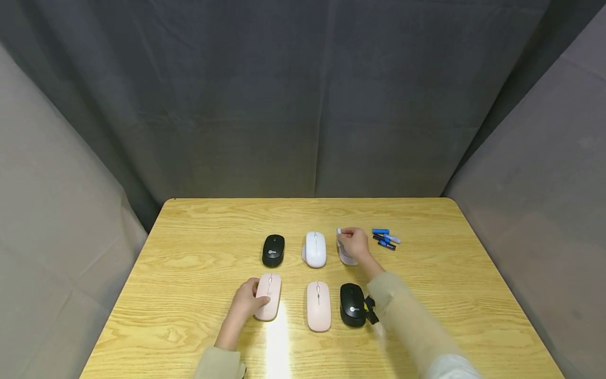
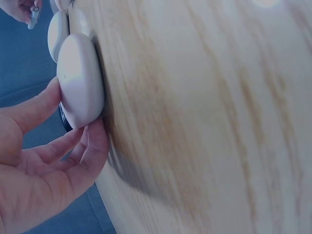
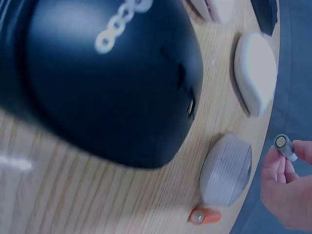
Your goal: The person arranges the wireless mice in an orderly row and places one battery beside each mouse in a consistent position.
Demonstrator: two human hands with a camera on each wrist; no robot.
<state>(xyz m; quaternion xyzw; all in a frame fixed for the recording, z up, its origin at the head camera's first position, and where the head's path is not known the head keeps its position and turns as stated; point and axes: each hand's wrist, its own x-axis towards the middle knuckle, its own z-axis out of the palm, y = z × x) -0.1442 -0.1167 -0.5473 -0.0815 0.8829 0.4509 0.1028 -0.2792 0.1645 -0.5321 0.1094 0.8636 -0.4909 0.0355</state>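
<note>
At the front left, my left hand [image 1: 246, 299] grips a pale pink computer mouse [image 1: 269, 297] by its sides, thumb on one side and fingers on the other. In the left wrist view, that mouse [image 2: 80, 80] is tilted in the fingers close to the tabletop. My right hand [image 1: 355, 243] pinches a small light battery [image 3: 284, 145] between thumb and fingertips. It is over a pale lavender mouse [image 1: 349, 259], which the hand partly hides. An orange battery [image 3: 204, 216] lies beside that ribbed-looking mouse in the right wrist view.
Several blue, black and lavender batteries [image 1: 385, 238] lie right of the right hand. A black mouse [image 1: 273, 250] and a white mouse [image 1: 315, 249] stand in the back row. In front are another pink mouse [image 1: 319, 306] and a black mouse [image 1: 352, 305], with dark pieces [image 1: 371, 309] beside it.
</note>
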